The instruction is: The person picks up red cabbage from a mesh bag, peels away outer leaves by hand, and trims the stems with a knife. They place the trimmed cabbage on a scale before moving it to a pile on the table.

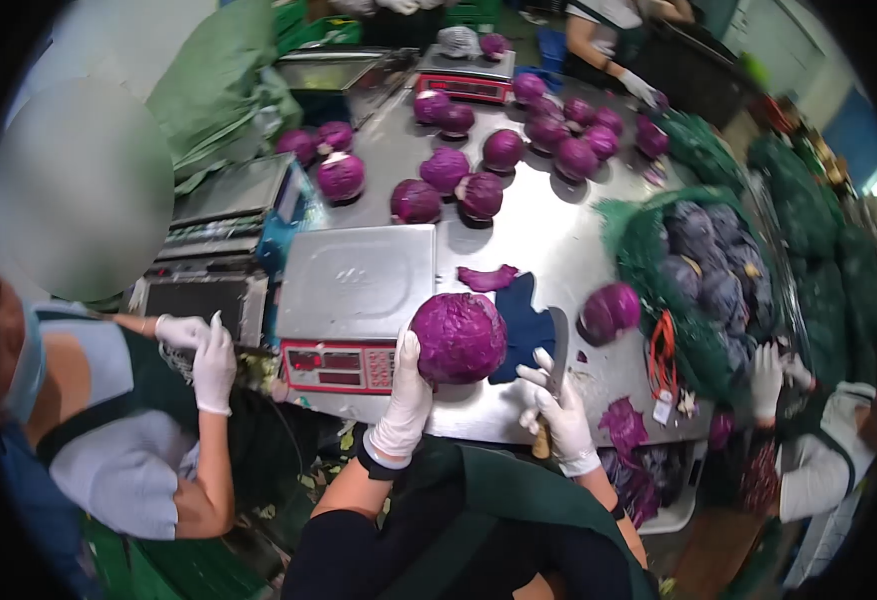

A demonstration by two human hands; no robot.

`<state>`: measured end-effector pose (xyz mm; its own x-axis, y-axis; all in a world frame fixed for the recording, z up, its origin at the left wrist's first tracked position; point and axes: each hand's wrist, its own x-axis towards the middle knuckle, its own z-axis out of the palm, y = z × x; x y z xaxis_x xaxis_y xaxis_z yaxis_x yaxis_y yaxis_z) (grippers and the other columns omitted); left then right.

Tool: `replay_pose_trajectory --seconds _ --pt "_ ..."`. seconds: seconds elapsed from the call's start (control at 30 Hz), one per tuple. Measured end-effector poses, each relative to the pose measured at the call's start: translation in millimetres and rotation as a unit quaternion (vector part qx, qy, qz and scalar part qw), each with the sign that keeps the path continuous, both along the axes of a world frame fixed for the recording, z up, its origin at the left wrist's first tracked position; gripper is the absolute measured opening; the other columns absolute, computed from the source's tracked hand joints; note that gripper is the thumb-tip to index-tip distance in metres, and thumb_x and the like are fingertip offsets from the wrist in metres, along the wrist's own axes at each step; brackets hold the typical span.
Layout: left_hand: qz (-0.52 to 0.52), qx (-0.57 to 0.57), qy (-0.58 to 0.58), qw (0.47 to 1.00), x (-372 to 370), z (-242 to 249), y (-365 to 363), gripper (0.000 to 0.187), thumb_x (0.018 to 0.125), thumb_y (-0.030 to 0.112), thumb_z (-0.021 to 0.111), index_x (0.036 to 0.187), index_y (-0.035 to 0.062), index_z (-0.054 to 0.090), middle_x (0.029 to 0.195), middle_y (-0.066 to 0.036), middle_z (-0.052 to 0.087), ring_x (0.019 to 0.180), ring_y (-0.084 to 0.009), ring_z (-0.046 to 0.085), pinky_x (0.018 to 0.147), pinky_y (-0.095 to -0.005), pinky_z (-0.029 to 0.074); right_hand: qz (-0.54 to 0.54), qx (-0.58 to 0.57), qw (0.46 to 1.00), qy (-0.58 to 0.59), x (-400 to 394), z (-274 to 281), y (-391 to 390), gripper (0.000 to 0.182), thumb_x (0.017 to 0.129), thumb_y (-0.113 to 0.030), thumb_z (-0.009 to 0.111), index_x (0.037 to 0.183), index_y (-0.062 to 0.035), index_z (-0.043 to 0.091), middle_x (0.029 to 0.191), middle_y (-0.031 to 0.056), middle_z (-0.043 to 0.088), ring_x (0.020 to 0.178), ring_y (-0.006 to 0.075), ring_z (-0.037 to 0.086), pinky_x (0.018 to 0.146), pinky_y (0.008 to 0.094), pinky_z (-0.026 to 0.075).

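While the red display on the scale (354, 310) is glowing, its digits are too small to be read, and I am seeing no other writing. Just right of the scale, the person's left hand (406, 395), in a white glove, is reaching up from below with the fingers spread and closed around the lower left side of a red cabbage (458, 337), which is standing at the near edge of the steel table (549, 235). Further right of the scale, the right hand (556, 405) is wrapping firmly around the handle of a knife (557, 345); the blade is pointing up, just beside the cabbage, not touching it. A blue cloth (522, 322) is lying behind the cabbage. Left of the scale, another person's gloved hands (204, 350) are working.
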<state>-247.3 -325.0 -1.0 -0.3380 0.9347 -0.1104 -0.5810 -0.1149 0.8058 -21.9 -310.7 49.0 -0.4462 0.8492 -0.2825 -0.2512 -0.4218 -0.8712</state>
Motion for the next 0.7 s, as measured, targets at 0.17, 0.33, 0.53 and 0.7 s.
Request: replay_pose_trajectory --seconds 0.17,0.33,0.53,0.7 --pt "-0.057 0.023 0.056 0.997 56.7 23.6 -5.8 0.086 0.078 0.053 0.067 0.136 0.0036 0.027 0.132 -0.014 0.038 0.125 -0.0229 0.037 0.107 -0.0372 0.028 -0.044 -0.019 0.998 0.049 9.8 -15.3 -0.7 0.081 0.084 -0.019 0.068 0.146 -0.0071 0.018 0.129 0.015 0.048 0.068 0.0111 0.06 0.051 0.0185 0.047" --pt "-0.157 0.011 0.103 0.982 67.2 22.6 -4.8 0.096 0.074 0.048 0.073 0.14 0.0045 0.018 0.139 -0.016 0.03 0.131 -0.0253 0.03 0.11 -0.0389 0.023 -0.081 0.014 0.996 -0.024 33.1 -1.3 5.9 0.082 0.078 -0.018 0.075 0.143 -0.005 0.028 0.128 0.0126 0.05 0.072 0.0092 0.06 0.056 0.0176 0.047" --pt "-0.294 -0.076 -0.056 0.951 66.7 36.0 5.5 0.102 0.073 0.04 0.076 0.144 0.005 0.011 0.142 -0.013 0.029 0.133 -0.0252 0.027 0.11 -0.0391 0.024 -0.077 0.057 0.992 -0.076 39.1 10.5 12.9 0.073 0.078 -0.018 0.076 0.139 -0.0036 0.038 0.112 0.0048 0.058 0.07 0.0059 0.052 0.064 0.0209 0.046" --pt "-0.208 -0.071 -0.001 0.976 83.0 30.7 3.6 0.094 0.072 0.028 0.077 0.141 0.0044 0.017 0.138 -0.013 0.031 0.129 -0.0244 0.033 0.109 -0.0373 0.028 -0.145 0.207 0.942 -0.222 38.3 9.1 10.5 0.066 0.075 -0.024 0.077 0.131 -0.003 0.048 0.109 0.0084 0.06 0.07 0.0081 0.054 0.065 0.022 0.047"
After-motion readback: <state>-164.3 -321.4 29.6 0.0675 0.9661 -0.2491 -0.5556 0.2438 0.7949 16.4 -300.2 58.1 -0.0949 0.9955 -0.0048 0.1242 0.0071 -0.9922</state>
